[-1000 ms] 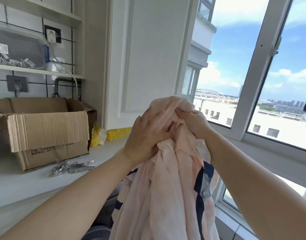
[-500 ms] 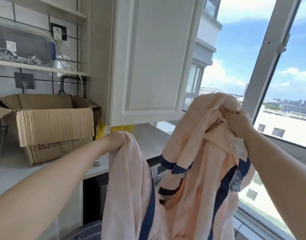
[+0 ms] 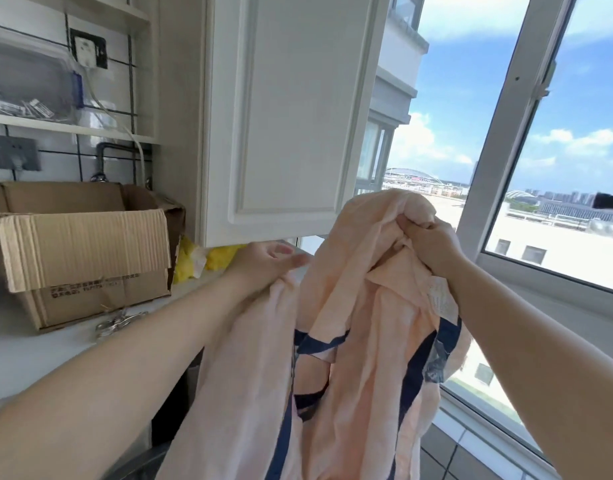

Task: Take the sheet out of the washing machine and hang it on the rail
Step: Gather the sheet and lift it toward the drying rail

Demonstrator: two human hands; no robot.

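Note:
A peach-pink sheet (image 3: 360, 341) with dark blue bands hangs in bunched folds in front of me. My right hand (image 3: 433, 247) is shut on its top, raised near the window frame. My left hand (image 3: 263, 268) grips another fold of the sheet lower and to the left, with fingers partly extended. The sheet's lower part runs out of view at the bottom. A white label shows on the cloth below my right wrist. The washing machine is barely visible as a dark edge at the bottom left; no rail is in view.
A white cabinet door (image 3: 291, 116) hangs just above and behind my hands. On the white counter (image 3: 28, 351) stand an open cardboard box (image 3: 80, 258), metal clips (image 3: 116, 323) and something yellow (image 3: 194, 261). The window frame (image 3: 499, 150) rises at the right.
My hands, together on the bunched sheet a second ago, moved apart, spreading it. Since half a second ago my left hand has risen and come closer to the right one.

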